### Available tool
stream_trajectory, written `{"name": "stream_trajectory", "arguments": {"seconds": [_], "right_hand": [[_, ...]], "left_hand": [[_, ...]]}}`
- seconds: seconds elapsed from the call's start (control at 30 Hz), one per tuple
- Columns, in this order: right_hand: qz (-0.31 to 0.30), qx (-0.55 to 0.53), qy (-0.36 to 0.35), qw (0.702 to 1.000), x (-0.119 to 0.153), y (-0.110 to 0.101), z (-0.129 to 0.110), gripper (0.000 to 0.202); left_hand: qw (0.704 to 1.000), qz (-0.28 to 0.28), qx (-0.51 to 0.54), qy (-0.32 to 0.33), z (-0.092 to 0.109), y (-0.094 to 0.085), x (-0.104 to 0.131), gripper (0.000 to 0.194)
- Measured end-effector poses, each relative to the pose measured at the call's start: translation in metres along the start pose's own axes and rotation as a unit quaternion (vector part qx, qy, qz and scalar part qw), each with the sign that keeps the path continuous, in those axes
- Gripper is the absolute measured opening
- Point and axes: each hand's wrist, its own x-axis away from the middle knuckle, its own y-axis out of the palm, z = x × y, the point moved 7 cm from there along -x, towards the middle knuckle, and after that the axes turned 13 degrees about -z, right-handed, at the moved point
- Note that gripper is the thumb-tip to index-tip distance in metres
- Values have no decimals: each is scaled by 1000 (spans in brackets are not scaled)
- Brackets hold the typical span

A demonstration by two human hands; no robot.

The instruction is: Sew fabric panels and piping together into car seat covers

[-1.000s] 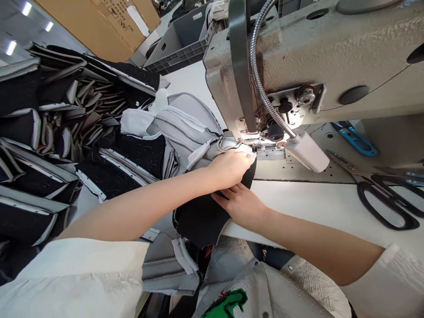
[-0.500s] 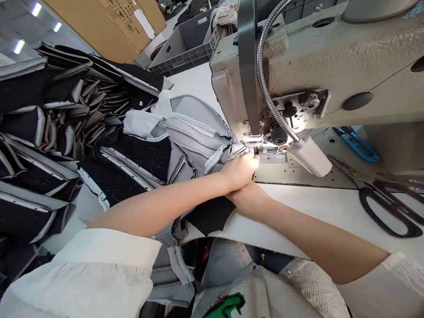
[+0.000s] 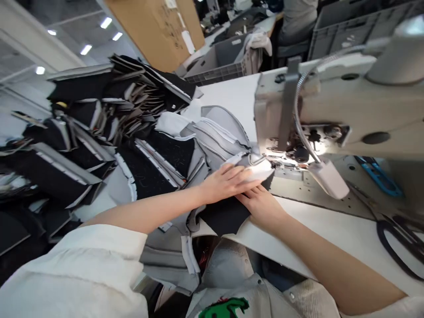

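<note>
At eleven o'clock a carton [image 3: 157,37] is rising. At twelve, a crate [image 3: 215,74] is standing, with cloth [image 3: 260,42] drooping over its rim. A person [image 3: 298,22] in grey is showing partly at one o'clock, and a second crate [image 3: 334,40] is sitting at two. Ceiling lights [image 3: 86,49] are glowing near ten. Blue snips [image 3: 371,172] are lying at three o'clock; toward four, scissors [image 3: 384,221] are resting, their black handles reaching over the white surface [image 3: 318,225].
</note>
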Motion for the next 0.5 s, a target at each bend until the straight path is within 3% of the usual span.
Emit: {"name": "stream_trajectory", "arguments": {"seconds": [0.13,0.2,0.27,0.37,0.43,0.5], "right_hand": [[-14,21,-11,1000,2,2,-2,73],[-18,38,-10,999,2,3,-2,75],[-14,59,-10,998,2,3,-2,77],[-6,80,-8,997,6,3,-3,78],[-5,83,1,997,8,4,-2,73],[1,82,8,997,8,7,-2,56]], "left_hand": [[966,-61,78,-240,-66,34,64,80],[956,-102,128,-245,-75,50,66,82],[960,-114,138,-215,-72,51,55,69],[962,-102,137,-212,-60,27,43,52],[962,-110,148,-202,-39,3,47,44],[960,-139,180,-166,-4,-18,56,41]]}}
